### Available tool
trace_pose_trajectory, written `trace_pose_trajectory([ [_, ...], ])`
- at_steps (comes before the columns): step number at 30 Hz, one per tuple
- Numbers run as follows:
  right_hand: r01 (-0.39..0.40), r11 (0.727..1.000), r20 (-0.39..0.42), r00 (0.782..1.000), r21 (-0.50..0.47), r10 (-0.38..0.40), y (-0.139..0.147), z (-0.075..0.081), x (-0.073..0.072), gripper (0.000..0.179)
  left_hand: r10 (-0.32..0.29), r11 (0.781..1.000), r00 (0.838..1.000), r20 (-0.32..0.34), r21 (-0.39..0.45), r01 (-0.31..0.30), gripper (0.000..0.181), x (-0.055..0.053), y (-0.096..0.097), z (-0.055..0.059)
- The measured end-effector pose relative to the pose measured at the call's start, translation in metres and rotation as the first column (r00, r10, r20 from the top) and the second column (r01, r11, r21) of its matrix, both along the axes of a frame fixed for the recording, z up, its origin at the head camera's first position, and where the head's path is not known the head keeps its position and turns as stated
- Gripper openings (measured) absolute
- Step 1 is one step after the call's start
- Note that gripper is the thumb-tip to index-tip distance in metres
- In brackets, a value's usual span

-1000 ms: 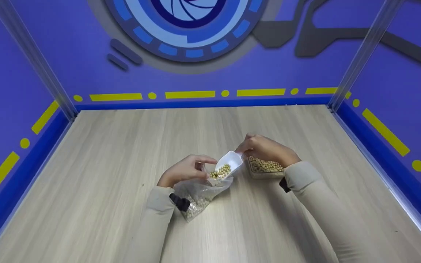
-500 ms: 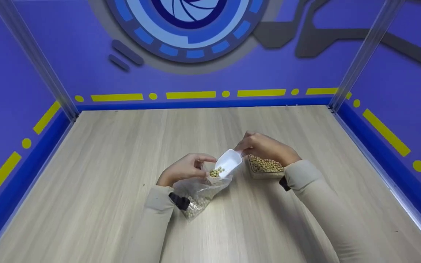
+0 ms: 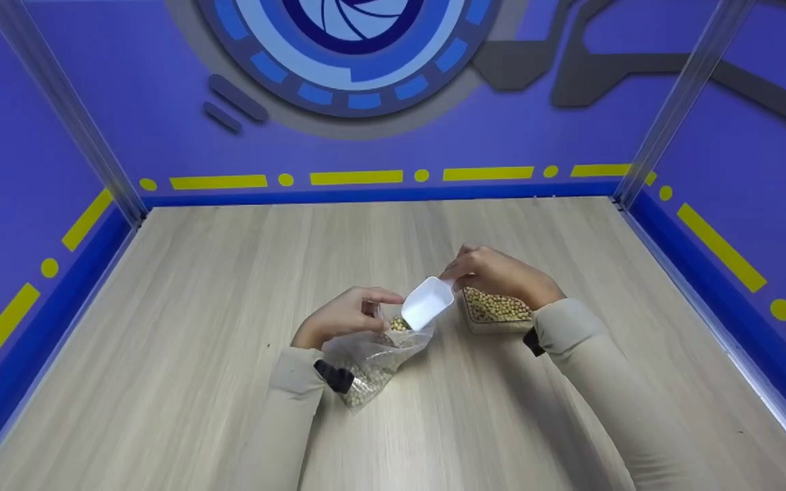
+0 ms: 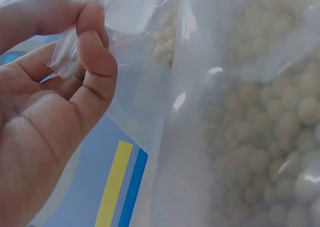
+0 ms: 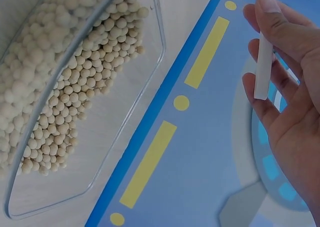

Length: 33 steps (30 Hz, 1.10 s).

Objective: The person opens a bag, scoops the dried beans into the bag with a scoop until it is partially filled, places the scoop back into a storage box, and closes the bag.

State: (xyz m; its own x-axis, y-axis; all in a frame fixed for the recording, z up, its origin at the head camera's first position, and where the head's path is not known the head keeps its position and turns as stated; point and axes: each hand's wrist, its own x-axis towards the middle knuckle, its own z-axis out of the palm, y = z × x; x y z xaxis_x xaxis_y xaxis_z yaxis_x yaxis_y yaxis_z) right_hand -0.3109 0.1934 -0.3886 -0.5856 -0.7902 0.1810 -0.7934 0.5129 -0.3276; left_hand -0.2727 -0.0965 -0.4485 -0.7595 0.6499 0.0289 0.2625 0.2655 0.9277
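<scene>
My left hand (image 3: 342, 317) pinches the top edge of a clear plastic bag (image 3: 378, 351), its mouth spread wide. Pale round soybeans (image 4: 270, 152) fill the lower part of the bag, as the left wrist view shows. Over that mouth, a white scoop (image 3: 427, 303) is tilted down to the left, its visible inside bare. Several soybeans (image 3: 399, 324) lie just beyond its lip, in the mouth of the bag. My right hand (image 3: 502, 276) grips the scoop by its handle (image 5: 264, 69), thumb on one side and fingers on the other.
A clear rectangular container (image 3: 499, 328) of soybeans stands on the wood-grain table (image 3: 229, 273), beneath and beside the right hand. Blue panels (image 3: 338, 153) with yellow markings enclose the table at the back and both sides. Black wrist straps (image 3: 335, 376) show at the sleeves.
Soybeans have slid out of the scoop into the mouth of the bag, leaving its visible inside bare. The scoop has tipped slightly; both hands have stayed nearly in place.
</scene>
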Motion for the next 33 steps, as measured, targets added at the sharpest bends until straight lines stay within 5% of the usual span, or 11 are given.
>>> trace_pose_trajectory([
  [19, 0.052, 0.998, -0.041, 0.998, -0.029, -0.053, 0.031, 0.0, -0.004, 0.027, -0.002, 0.999, 1.0, -0.003, -0.05, 0.002, 0.049, 0.001, 0.0, -0.002],
  [28, 0.131, 0.991, -0.042, 0.99, -0.011, -0.132, 0.057, -0.001, -0.006, 0.028, -0.03, 0.999, 1.0, -0.005, -0.027, 0.03, 0.047, 0.018, 0.001, 0.023],
  [33, 0.158, 0.987, -0.04, 0.987, -0.002, -0.158, 0.07, -0.002, -0.007, 0.028, -0.015, 0.999, 1.0, -0.018, -0.04, 0.015, 0.048, 0.009, 0.001, 0.008],
])
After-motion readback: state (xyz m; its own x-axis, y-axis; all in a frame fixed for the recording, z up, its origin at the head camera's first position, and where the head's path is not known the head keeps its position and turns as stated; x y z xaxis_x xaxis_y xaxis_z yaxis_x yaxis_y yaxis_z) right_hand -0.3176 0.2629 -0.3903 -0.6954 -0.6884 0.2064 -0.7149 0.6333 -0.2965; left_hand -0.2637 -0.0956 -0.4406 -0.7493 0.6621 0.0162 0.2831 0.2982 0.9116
